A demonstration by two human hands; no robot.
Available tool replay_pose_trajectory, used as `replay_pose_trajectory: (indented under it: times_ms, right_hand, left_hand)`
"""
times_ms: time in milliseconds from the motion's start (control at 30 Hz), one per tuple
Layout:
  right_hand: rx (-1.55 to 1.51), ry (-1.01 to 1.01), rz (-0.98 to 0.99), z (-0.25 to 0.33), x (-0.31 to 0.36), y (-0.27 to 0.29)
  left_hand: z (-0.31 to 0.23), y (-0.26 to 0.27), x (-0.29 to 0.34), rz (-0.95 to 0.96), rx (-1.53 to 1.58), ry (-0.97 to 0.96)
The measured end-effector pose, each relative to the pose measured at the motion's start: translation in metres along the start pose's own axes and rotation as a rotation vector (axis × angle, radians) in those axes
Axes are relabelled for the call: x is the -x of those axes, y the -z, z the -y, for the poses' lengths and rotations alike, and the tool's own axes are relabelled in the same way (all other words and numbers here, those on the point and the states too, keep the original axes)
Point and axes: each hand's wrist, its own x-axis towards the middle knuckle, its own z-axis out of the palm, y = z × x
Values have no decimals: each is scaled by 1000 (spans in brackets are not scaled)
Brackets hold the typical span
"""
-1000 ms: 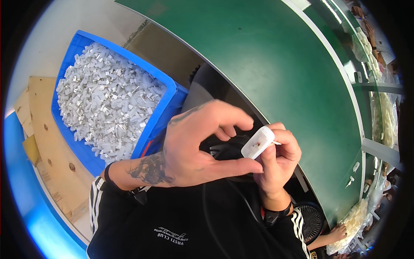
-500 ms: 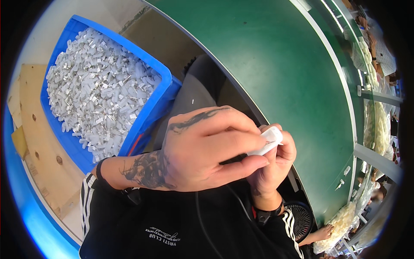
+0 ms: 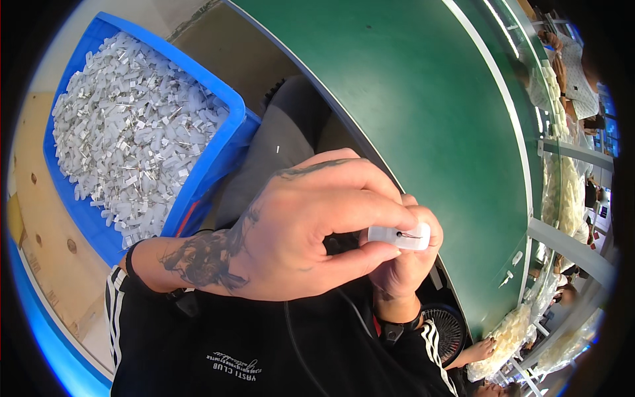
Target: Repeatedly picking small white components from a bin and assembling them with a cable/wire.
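Observation:
A small white plastic piece [image 3: 411,236] with a thin dark metal wire or pin on its face is held between my two hands. My left hand [image 3: 331,225], tattooed on its back and wrist, reaches across and pinches the piece with thumb and forefinger. Behind it my right hand [image 3: 400,271] grips the same piece from the right and below, its fingers curled and partly hidden by the left. Left of my arms stands a blue plastic bin [image 3: 228,99], heaped with many small white plastic pieces [image 3: 132,126] that have thin metal pins.
A green work table [image 3: 410,99] with a pale edge runs along the right. Loose white pieces [image 3: 508,278] lie near its far edge, beyond which bags of pale parts [image 3: 506,344] and other people appear. A black round fan guard [image 3: 442,331] sits below; a wooden board [image 3: 53,218] lies left.
The white piece has turned in my fingers, so its wire face now shows more. My view has shifted slightly, moving the bin and table a little left in the picture.

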Motion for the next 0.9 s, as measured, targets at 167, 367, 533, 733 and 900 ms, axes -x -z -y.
replay_pose_trajectory:
  times_ms: [167,367,533,733,900]
  right_hand:
    - [-26,-33,-26,3,2,-2]
    - [13,76,-70,5,5,-5]
    - [35,119,-128,-6,8,-12]
    - [196,41,-226,3,14,-12]
    - [177,-92,-69,29,-1,2]
  left_hand:
    - [1,-1,-1,23,3,-50]
    - [-1,-7,-2,-28,-42,-87]
    - [2,-2,0,-22,-42,-43]
    - [2,5,-7,22,15,-55]
    - [2,35,2,91,-26,-18]
